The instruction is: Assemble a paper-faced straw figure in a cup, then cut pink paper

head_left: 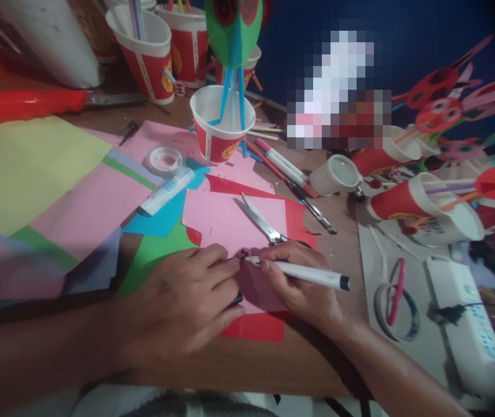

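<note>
My right hand [302, 284] grips a white marker [312, 274] with a black end, its tip touching a pink paper sheet [239, 217]. A small black drawn mark [244, 253] shows beside the tip. Across the left part of this sheet lies my left hand [199, 289], pressing it down with bent fingers. A black marker cap [237, 299] pokes out from between those fingers; most of it is hidden. Scissors [265, 223] lie with parted blades on the pink sheet, their dark handles partly behind my right hand. Red paper [256, 329] sticks out underneath.
Left are stacked coloured papers [34, 174], a tape roll [164, 160], a glue tube [167, 193] and red-handled scissors [30, 109]. A paper cup [221, 139] holding a green paper figure stands ahead. Markers [282, 162], more cups [397, 200] and a power strip [465, 313] are right.
</note>
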### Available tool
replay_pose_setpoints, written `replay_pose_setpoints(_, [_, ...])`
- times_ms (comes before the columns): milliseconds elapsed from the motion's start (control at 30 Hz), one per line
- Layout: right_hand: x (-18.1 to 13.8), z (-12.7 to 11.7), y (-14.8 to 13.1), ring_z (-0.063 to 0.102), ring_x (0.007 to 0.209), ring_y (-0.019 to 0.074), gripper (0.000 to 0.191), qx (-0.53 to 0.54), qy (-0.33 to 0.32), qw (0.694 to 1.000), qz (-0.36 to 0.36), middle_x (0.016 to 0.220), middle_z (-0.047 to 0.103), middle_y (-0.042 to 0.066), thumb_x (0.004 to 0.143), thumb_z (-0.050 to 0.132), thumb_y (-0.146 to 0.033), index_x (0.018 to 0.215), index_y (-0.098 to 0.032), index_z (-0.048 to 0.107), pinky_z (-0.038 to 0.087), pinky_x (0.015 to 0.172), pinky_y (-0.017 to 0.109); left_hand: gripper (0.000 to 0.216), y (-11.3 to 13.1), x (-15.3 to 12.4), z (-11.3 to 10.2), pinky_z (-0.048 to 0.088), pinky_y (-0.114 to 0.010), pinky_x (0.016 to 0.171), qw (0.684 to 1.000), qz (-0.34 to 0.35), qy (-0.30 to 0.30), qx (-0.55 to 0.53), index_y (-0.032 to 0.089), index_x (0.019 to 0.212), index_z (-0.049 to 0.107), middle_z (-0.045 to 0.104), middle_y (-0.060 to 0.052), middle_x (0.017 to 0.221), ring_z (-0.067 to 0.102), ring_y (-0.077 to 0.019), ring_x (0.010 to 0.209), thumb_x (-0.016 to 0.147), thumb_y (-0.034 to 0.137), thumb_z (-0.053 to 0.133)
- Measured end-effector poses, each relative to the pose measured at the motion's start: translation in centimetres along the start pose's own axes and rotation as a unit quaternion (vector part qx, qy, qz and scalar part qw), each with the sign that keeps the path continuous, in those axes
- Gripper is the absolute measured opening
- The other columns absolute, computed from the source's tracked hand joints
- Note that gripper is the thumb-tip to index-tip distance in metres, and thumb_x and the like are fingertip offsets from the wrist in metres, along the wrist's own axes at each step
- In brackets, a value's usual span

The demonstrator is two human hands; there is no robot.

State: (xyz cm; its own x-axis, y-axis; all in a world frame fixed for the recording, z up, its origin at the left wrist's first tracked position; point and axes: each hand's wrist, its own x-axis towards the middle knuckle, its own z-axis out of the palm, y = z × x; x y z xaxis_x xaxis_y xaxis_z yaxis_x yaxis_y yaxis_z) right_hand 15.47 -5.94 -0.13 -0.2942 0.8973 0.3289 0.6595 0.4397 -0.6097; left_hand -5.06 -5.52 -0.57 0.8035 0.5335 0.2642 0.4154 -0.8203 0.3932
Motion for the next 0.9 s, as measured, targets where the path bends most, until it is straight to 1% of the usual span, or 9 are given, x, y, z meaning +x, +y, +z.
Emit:
replay_pose_setpoints(133, [-0.09,0.09,0.14,0.063,0.057,0.0151,0.01,0.004,-0.003,1.0,-0.012,0.065,0.069,0.001,0.082,0.057,-0.018,0.074,-0.019,0.063,0.048,0.057,0.028,0.022,0.05,0.12,-0.03,0.049,-0.042,0.082,1.0,0.006,-0.002,0.001,0.015,0.078,0.064,0.067,-0.01,0.088,0.057,-0.0243,0.092,0.089,0.025,0.048])
replay_pose_setpoints(300, [-0.11,0.1,0.22,0.064,0.06,0.0138,0.012,0.002,-0.009,1.0,-0.011,0.067,0.069,0.002,0.084,0.056,-0.02,0.075,-0.018,0.065,0.049,0.06,0.026,0.022,0.05,0.3,-0.09,0.049,-0.041,0.08,1.0,0.005,0.013,-0.001,0.015,0.077,0.065,0.067,-0.009,0.085,0.058,-0.0238,0.09,0.089,0.025,0.049])
replay_pose_setpoints(433, [-0.12,0.13,0.25,0.064,0.06,0.0132,0.011,0.003,-0.004,1.0,-0.008,0.067,0.069,0.001,0.084,0.057,-0.021,0.075,-0.019,0.064,0.049,0.06,0.025,0.02,0.1,0.3,-0.15,0.049,-0.041,0.08,0.999,0.012,0.03,0.004,0.015,0.077,0.064,0.067,-0.009,0.084,0.059,-0.0235,0.089,0.089,0.023,0.05])
replay_pose_setpoints(567, [-0.18,0.16,0.27,0.063,0.06,0.013,0.01,0.001,0.001,1.0,-0.015,0.067,0.069,0.001,0.083,0.058,-0.019,0.076,-0.018,0.064,0.049,0.06,0.025,0.02,0.16,0.23,-0.15,0.048,-0.041,0.082,1.0,0.005,0.021,-0.008,0.015,0.078,0.064,0.068,-0.009,0.089,0.059,-0.0227,0.09,0.089,0.024,0.049])
replay_pose_setpoints(767, [-0.1,0.09,0.21,0.063,0.06,0.0136,0.012,-0.009,-0.01,1.0,-0.01,0.067,0.069,0.001,0.084,0.056,-0.02,0.076,-0.019,0.064,0.048,0.059,0.026,0.019,-0.1,0.26,-0.23,0.049,-0.039,0.081,0.999,0.007,0.031,-0.009,0.015,0.078,0.063,0.067,-0.009,0.088,0.059,-0.0226,0.091,0.088,0.021,0.049])
replay_pose_setpoints(900, [-0.03,0.04,0.19,0.063,0.059,0.0137,0.012,-0.009,-0.011,1.0,-0.013,0.067,0.069,0.001,0.084,0.056,-0.02,0.075,-0.019,0.063,0.047,0.058,0.026,0.019,-0.38,0.31,-0.18,0.049,-0.038,0.08,1.0,0.004,0.021,-0.013,0.015,0.076,0.063,0.067,-0.01,0.089,0.059,-0.0223,0.09,0.088,0.022,0.05])
